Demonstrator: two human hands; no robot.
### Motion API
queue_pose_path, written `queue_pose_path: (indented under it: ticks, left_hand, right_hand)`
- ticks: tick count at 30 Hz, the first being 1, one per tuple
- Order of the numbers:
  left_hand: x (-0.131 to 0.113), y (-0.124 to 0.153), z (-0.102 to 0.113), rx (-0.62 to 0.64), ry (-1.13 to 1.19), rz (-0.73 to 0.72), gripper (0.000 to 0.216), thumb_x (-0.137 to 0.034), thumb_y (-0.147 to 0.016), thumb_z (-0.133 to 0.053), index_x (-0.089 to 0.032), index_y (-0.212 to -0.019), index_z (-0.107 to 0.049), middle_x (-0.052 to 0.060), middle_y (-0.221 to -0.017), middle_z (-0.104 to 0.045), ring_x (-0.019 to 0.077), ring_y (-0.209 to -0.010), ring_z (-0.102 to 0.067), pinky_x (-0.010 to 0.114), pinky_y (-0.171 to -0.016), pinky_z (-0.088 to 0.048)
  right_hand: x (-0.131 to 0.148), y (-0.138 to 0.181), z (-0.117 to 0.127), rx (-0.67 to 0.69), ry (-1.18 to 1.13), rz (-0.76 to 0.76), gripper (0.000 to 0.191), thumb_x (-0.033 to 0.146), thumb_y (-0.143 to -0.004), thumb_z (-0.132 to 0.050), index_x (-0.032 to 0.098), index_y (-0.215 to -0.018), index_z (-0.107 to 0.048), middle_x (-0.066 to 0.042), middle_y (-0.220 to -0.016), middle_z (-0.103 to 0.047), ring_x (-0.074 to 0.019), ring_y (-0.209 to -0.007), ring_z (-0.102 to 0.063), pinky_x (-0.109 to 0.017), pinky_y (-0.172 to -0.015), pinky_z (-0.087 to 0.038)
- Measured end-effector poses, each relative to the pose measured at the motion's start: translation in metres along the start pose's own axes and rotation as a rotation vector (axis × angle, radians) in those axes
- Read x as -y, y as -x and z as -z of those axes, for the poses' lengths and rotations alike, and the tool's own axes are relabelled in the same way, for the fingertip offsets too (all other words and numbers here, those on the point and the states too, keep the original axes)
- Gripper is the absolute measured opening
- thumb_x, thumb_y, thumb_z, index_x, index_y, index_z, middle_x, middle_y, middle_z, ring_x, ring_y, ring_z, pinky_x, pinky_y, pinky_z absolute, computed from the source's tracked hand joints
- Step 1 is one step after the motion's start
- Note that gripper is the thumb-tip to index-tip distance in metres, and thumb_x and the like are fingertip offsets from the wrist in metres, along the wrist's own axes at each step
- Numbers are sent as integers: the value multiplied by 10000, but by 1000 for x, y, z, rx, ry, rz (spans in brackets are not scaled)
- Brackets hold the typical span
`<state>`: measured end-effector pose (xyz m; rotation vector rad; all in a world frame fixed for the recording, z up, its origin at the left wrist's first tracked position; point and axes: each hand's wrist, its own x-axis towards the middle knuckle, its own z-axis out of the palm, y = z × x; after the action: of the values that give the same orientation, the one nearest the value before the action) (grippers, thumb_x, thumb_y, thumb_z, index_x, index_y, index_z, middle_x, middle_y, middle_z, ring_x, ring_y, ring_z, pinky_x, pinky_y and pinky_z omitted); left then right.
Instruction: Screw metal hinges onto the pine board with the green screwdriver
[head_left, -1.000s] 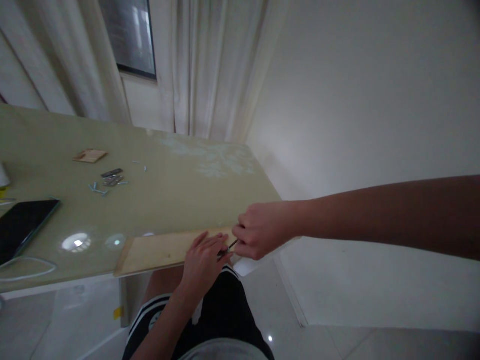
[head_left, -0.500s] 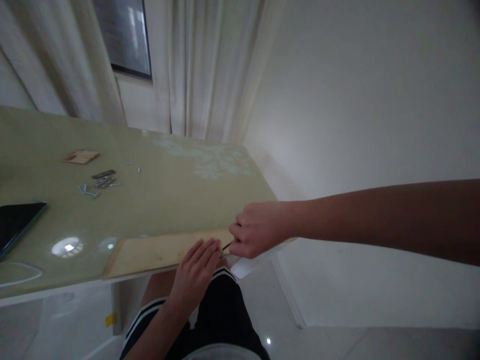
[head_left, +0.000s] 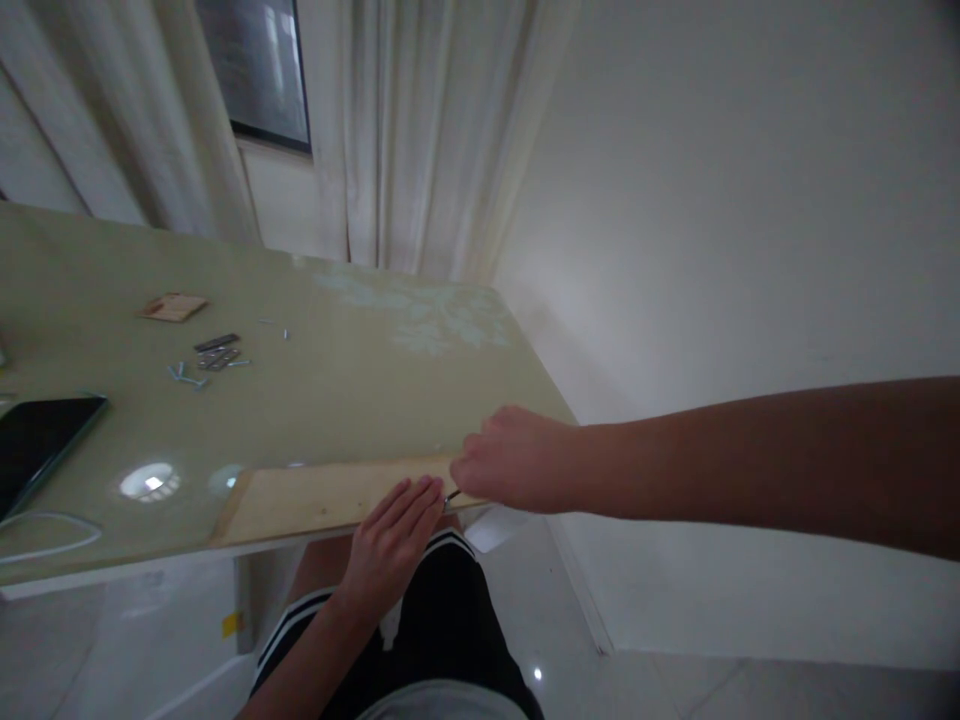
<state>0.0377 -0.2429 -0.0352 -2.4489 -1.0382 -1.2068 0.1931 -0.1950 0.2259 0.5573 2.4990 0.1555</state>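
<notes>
A long pale wooden board [head_left: 292, 498] lies along the front edge of the table. My left hand [head_left: 397, 535] rests flat on it, fingers stretched out side by side, and holds nothing that I can see. Just right of its fingertips, my right hand [head_left: 514, 460] is closed around a thin metal tool. Only the short dark shaft [head_left: 452, 496] of this tool shows, its tip by the left fingertips at the board's near edge. My right fist hides the rest, so its exact kind cannot be made out.
On the glossy green table [head_left: 337, 390] lie several screws [head_left: 187, 377], metal pieces [head_left: 219, 356] and a small wooden piece [head_left: 174, 307]. A black-screened device [head_left: 45, 435] and a white cable [head_left: 90, 522] are at the left. A white wall [head_left: 712, 250] bounds the right side.
My right hand has turned at the wrist around the tool, with the fist now more knuckles-up. The left hand stays on the board. The whole view has shifted slightly.
</notes>
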Motion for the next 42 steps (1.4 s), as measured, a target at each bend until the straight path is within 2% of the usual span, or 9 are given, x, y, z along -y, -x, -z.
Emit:
queue_pose_path:
  ticks: [4, 12, 17, 24, 31, 35, 38, 40, 42]
  left_hand:
    - [0, 3, -4, 2, 12, 2, 398, -47, -1014, -519, -193, -1340, -693, 85, -1384, -735, 247, -1283, -702, 443, -1201, -494]
    - [-1, 0, -4, 12, 9, 19, 354, 8, -976, -502, -184, -1132, -756, 106, -1140, -823, 254, -1123, -772, 433, -1125, -548]
    - [0, -3, -5, 9, 3, 11, 338, -79, -1030, -530, -184, -1289, -721, 91, -1330, -764, 241, -1218, -737, 425, -1157, -529]
    - [0, -2, -6, 21, -8, -8, 296, -87, -1042, -531, -148, -1265, -715, 92, -1336, -760, 259, -1216, -738, 444, -1111, -557]
    - [1, -8, 2, 26, -14, -8, 315, -65, -1043, -484, -181, -1189, -738, 77, -1277, -788, 236, -1186, -751, 416, -1095, -569]
    - [2, -9, 4, 33, -40, -9, 282, -96, -1036, -504, -190, -1086, -765, 82, -1098, -834, 250, -1032, -798, 403, -1010, -610]
    - [2, -8, 2, 23, -45, 5, 297, -79, -1011, -518, -203, -1116, -767, 75, -1058, -837, 245, -1012, -797, 393, -1020, -599]
    - [1, -8, 1, -7, -39, -9, 315, -71, -1014, -510, -200, -1158, -758, 72, -1116, -830, 230, -1060, -785, 386, -1068, -568]
    - [1, -9, 1, -37, -28, -23, 326, -78, -1035, -477, -191, -1172, -751, 72, -1147, -825, 219, -1092, -775, 384, -1094, -547]
  right_hand:
    - [-12, -14, 4, 70, -171, -300, 210, 262, -850, -798, 106, -987, -769, -154, -859, -775, -260, -785, -752, -305, -633, -512]
    - [-1, -7, 14, -43, 69, 219, 280, 134, -1061, -478, 171, -1068, -755, -109, -1007, -771, -226, -872, -744, -314, -653, -491]
    - [-8, -2, 4, -2, -142, -260, 100, 171, -858, -709, 127, -939, -748, -147, -886, -766, -267, -843, -729, -328, -673, -475]
    - [-12, 15, -6, -118, -308, -5, 230, 147, -922, -627, 157, -1152, -629, -128, -1118, -737, -191, -865, -675, -288, -658, -401]
    - [-4, -8, -12, -310, -342, -516, 235, 334, -943, -637, 199, -1134, -618, -79, -871, -758, -234, -739, -691, -301, -623, -406]
    - [1, -4, -19, -607, -553, -284, 379, 422, -924, -708, 191, -1203, -596, -112, -1111, -756, -241, -977, -705, -333, -795, -522]
    - [6, -10, -33, -719, -1081, -45, 345, 503, -978, -657, 197, -1137, -633, -9, -868, -732, -132, -737, -671, -239, -665, -506]
    - [14, -22, -41, -852, -1308, -116, 412, 589, -998, -595, 188, -936, -665, 59, -607, -570, -95, -531, -516, -217, -519, -387]
    - [27, -37, -45, -1221, -1359, -421, 441, 574, -1000, -609, 191, -780, -607, 78, -572, -456, -76, -507, -406, -225, -488, -294]
